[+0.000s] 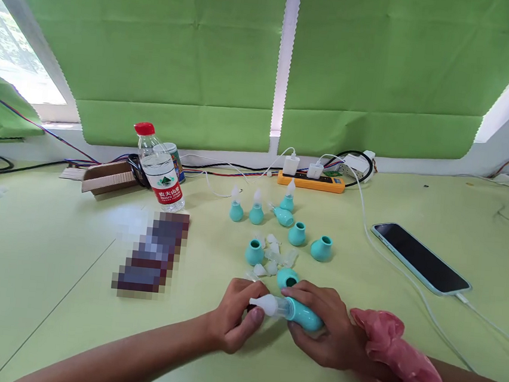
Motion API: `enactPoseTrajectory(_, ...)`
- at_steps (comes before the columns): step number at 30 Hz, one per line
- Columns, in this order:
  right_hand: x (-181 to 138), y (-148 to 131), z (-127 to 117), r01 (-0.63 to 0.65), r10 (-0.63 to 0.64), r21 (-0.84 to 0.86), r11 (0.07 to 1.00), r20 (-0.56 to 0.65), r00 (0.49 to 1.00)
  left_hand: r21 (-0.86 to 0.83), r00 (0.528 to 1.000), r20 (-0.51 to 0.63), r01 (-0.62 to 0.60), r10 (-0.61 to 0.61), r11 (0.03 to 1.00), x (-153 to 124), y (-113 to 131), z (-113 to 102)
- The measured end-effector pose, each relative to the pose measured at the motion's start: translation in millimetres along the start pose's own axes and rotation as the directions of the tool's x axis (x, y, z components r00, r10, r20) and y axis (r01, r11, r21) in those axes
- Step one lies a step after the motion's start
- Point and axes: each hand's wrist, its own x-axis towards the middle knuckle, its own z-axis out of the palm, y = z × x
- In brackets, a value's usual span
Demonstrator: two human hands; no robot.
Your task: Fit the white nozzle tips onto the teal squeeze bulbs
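My right hand [329,324] is wrapped round the teal bulb of a nasal aspirator [303,313], held almost level just above the table. Its clear tube and white soft tip [267,304] point left. Thumb and forefinger of my left hand [240,316] close about the end of that tip; a small dark spot shows between them. Right behind lies a loose teal bulb [288,277], its mouth facing me. Further bulbs [254,253] stand or lean beyond it. Among them are scattered clear tubes and white tips [272,257]. Several bulbs with tips fitted [257,209] form a group farther back.
A pink plastic bag [405,355] encircles my right forearm. To the right lies a charging phone [421,258], its white cable crossing the table. A water bottle [161,173], cardboard box [111,178] and blurred dark red object [153,253] are left. An orange power strip [312,182] sits behind.
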Motion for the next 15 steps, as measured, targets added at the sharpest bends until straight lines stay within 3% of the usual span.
enactPoseTrajectory(3,1.3,-0.2,0.8,0.014,-0.014,-0.028,1.0,0.008,1.0,0.028,0.998,-0.008,0.066,-0.066,0.997,0.5,5.2,-1.5)
enactPoseTrajectory(6,5.8,-0.4,0.9,-0.026,0.025,0.005,1.0,0.018,1.0,-0.054,0.967,-0.042,0.248,-0.25,0.967,4.8,11.1,-0.7)
enactPoseTrajectory(8,7.8,0.3,1.3,-0.053,0.052,0.039,0.998,0.031,0.998,-0.213,0.895,-0.078,0.416,-0.44,0.884,8.7,13.7,2.6)
enactPoseTrajectory(11,6.8,3.0,3.0,-0.063,0.061,0.049,0.997,0.036,0.997,-0.436,0.727,-0.084,0.588,-0.681,0.682,13.5,16.2,8.7)
enactPoseTrajectory(13,4.3,5.5,4.5,-0.047,0.046,0.033,0.998,0.016,0.999,-0.52,0.632,-0.066,0.639,-0.772,0.567,15.6,16.8,9.8)
enactPoseTrajectory(15,2.1,7.6,5.3,-0.042,0.042,-0.001,0.999,-0.025,0.999,-0.53,0.578,-0.075,0.667,-0.813,0.523,17.2,16.0,6.4)
